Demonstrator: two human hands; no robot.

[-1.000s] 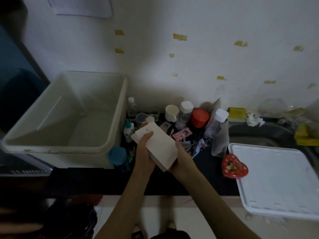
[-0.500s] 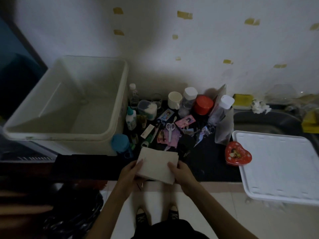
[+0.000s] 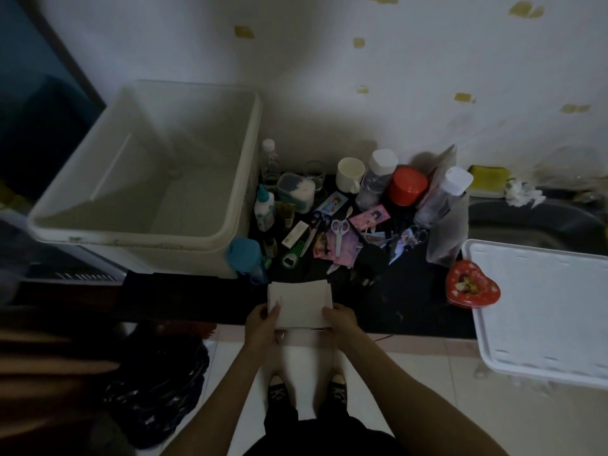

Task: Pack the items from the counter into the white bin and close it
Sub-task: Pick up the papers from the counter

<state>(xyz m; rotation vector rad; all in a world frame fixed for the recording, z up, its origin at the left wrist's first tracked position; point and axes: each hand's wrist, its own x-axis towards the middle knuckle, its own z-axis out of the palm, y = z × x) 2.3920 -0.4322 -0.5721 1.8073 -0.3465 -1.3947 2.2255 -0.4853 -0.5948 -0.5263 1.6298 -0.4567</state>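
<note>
A: Head view first. Holding what?
B: Gripping a pale flat box (image 3: 297, 302) by its two short sides, left hand (image 3: 261, 324) on the left edge with the thumb lying on top, right hand (image 3: 340, 320) curled round the right edge.
A: Sitting where, against those hands?
B: Lying between them, reaching away from the fingers toward the wall, hovering over the near edge of the dark table (image 3: 411, 301). Touching the table or not, impossible to tell.
A: And the white bin (image 3: 237, 179)?
B: Standing open on the left, well apart from the box, up and to the left of the left hand. Showing nothing but bare walls and floor inside.
A: Lid?
B: Lying flat at the right, white lid (image 3: 543, 311) jutting past the table's front edge, with a red heart-shaped tin (image 3: 472, 287) just beside its left rim.
A: Between bin and lid?
B: Crowding the table beyond the box: a cream mug (image 3: 350, 174), a red-capped jar (image 3: 408, 185), white-handled scissors (image 3: 339, 235), a teal-lidded cup (image 3: 245, 258) touching the bin's corner.
</note>
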